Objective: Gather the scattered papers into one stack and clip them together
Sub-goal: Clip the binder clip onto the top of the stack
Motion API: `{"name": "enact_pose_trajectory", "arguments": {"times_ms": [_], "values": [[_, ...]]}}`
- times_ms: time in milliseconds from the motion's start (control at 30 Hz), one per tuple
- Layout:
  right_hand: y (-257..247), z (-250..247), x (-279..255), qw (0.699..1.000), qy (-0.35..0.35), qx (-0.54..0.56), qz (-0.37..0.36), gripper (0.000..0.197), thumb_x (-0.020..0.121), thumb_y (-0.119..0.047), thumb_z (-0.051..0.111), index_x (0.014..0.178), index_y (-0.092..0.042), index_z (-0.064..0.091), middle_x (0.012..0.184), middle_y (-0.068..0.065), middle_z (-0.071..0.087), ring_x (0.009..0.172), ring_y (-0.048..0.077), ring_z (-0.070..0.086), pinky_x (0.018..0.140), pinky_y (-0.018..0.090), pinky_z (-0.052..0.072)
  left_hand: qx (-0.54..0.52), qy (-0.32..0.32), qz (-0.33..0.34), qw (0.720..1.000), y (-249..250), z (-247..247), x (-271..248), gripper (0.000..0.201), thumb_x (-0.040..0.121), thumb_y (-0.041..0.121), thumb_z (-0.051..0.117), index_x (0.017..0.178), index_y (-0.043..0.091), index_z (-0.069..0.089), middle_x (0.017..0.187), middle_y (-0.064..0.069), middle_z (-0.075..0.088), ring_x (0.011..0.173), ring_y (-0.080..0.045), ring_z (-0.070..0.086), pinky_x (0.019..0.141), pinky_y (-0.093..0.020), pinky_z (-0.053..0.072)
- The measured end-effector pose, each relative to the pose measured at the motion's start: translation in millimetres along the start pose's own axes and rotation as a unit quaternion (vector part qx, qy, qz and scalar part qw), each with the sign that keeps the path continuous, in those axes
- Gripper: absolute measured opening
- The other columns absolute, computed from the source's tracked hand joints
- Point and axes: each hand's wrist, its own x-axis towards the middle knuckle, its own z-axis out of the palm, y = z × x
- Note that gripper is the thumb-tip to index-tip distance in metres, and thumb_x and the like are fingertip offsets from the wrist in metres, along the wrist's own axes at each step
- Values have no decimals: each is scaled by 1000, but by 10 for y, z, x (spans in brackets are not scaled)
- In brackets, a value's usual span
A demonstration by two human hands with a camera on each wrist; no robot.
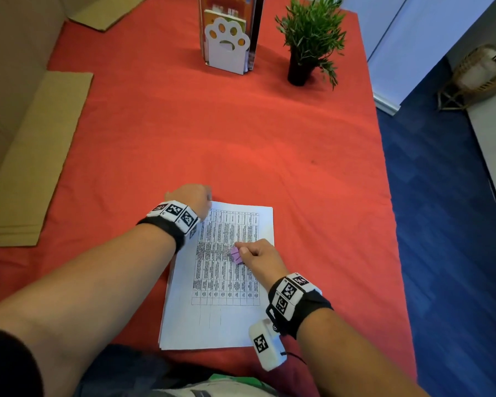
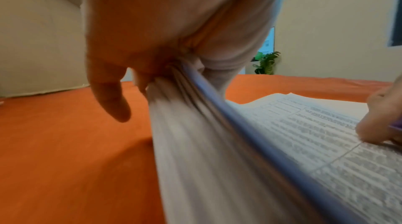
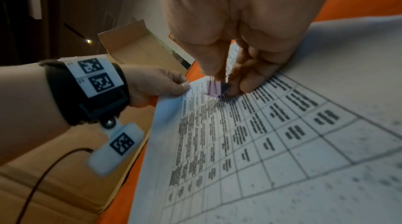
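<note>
1. Papers (image 1: 218, 319) lie gathered in one stack on the desk (image 1: 241, 138); left hand (image 1: 194, 199) pinches its far left corner.
2. Right hand (image 1: 259, 257) pinches a pink clip (image 1: 236, 255) over the stack's middle; clipping is probably left.

Black wrist straps (image 1: 166, 227) carry white marker blocks (image 1: 288, 292); a black sleeve (image 1: 9, 365) covers the left upper arm.

Red-clothed table (image 1: 241, 133); paper stack (image 1: 226, 322) near edge, potted plant (image 1: 309, 41), paw-shaped bookend (image 1: 226, 47) far end
</note>
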Motion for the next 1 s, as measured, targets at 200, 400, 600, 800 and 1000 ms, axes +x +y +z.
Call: {"name": "enact_pose_trajectory", "arguments": {"times_ms": [200,400,600,800,1000], "values": [[-243,-42,95,989,104,-10,-106,23,89,-13,61,109,-8,70,88,-7,57,79,4,65,72,28,56,-116,56,59,990,-211,50,-19,6,86,23,63,84,19,66,81,-1,69,77,-21,62,66,-29,46],[-851,-276,346,933,161,-130,-294,13,82,-14,68,91,-17,76,77,1,56,68,16,61,60,27,48,-149,105,93,979,-240,21,-184,4,83,21,66,80,19,68,66,0,64,67,-22,58,62,-27,41],[-982,-284,474,906,105,-230,-339,9,75,-8,73,82,-12,76,71,3,53,68,19,58,96,31,44,-174,124,112,970,-212,-40,-337,5,83,17,66,83,13,69,68,-4,65,69,-25,59,68,-33,48],[-1016,-273,517,890,66,-283,-352,10,73,-4,73,78,-12,76,69,4,55,66,24,60,115,40,27,-165,139,123,969,-235,-43,-389,4,82,17,66,82,16,69,73,-6,69,71,-27,60,67,-34,48],[-990,-284,495,907,47,-271,-317,10,78,-5,70,87,-10,71,78,7,60,74,24,61,116,35,24,-167,171,136,961,-284,-25,-415,3,80,11,66,80,12,68,74,-7,68,72,-27,59,65,-33,46]]}}
